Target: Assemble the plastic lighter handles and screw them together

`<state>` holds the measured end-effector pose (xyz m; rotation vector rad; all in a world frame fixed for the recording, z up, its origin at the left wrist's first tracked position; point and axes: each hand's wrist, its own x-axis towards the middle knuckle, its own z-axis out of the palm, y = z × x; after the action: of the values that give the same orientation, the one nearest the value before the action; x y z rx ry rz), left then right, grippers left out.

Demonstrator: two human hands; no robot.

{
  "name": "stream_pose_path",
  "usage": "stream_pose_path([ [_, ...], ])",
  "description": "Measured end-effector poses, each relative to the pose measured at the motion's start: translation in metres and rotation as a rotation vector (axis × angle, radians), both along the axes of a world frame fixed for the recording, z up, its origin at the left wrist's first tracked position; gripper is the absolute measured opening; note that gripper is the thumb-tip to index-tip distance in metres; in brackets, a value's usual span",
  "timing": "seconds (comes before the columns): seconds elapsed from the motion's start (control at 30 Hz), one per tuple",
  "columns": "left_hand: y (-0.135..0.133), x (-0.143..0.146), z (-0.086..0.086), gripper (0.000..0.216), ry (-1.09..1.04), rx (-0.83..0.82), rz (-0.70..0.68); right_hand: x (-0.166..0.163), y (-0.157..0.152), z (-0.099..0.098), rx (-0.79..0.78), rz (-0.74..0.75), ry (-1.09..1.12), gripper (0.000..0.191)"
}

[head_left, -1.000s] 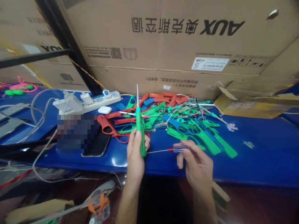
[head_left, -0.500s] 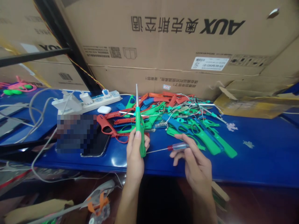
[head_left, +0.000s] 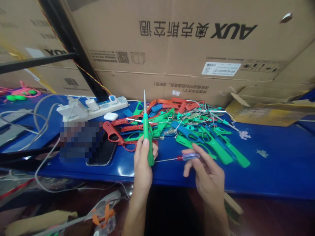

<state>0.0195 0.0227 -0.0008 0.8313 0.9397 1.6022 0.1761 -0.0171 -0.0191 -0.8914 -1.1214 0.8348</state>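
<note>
My left hand (head_left: pixel 143 164) is closed around the handle of a green long-nosed lighter (head_left: pixel 147 131), held upright with its metal tube pointing away. In my right hand (head_left: pixel 208 170) is a screwdriver (head_left: pixel 188 157) with a clear purplish handle and a red collar, gripped between fingertips. The thin shaft reaches left to the lower end of the lighter's handle; the tip's exact seat is too small to make out. Behind both hands lies a heap of lighter shells and inner parts, among them a green shell (head_left: pixel 216 147), a blue shell (head_left: pixel 184 129) and a red shell (head_left: pixel 113 132).
A white power strip (head_left: pixel 103 108) with plugs and a white earbud case (head_left: pixel 110 116) are on the blue table (head_left: pixel 278 164), left of the heap. A dark phone (head_left: pixel 105 154) lies nearby. Small piles of screws (head_left: pixel 244 134) sit at right. A large cardboard box (head_left: pixel 172 59) stands behind.
The fingers of my right hand have shifted on the screwdriver handle, which looks slightly turned. The lighter stays in nearly the same place in my left hand.
</note>
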Motion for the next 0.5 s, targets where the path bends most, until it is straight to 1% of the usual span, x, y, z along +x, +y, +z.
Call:
stream_pose_path([
  [0.1, -0.0001, 0.0000, -0.0006, 0.026, 0.004, 0.005, -0.006, 0.0003, 0.0002, -0.0002, -0.003, -0.059, -0.025, 0.032],
  [0.17, -0.0002, -0.0001, -0.0007, 0.027, 0.001, 0.003, -0.003, 0.0000, 0.0000, 0.0009, -0.008, -0.027, -0.039, 0.031],
  [0.27, 0.0001, -0.0002, -0.0002, 0.029, -0.005, 0.004, 0.009, -0.0005, -0.0007, 0.0021, -0.029, 0.033, -0.035, 0.036],
  [0.37, 0.0004, -0.0001, 0.0008, 0.029, -0.016, 0.003, 0.012, -0.0002, -0.0005, 0.0004, -0.035, -0.023, -0.018, 0.035],
  [0.43, 0.0004, -0.0001, 0.0012, 0.029, -0.017, 0.003, 0.017, 0.0000, 0.0002, -0.0008, -0.045, -0.065, -0.002, 0.031],
  [0.5, 0.0003, -0.0001, 0.0012, 0.029, -0.012, 0.003, 0.016, -0.0003, 0.0008, -0.0006, -0.056, -0.076, -0.008, 0.024],
])
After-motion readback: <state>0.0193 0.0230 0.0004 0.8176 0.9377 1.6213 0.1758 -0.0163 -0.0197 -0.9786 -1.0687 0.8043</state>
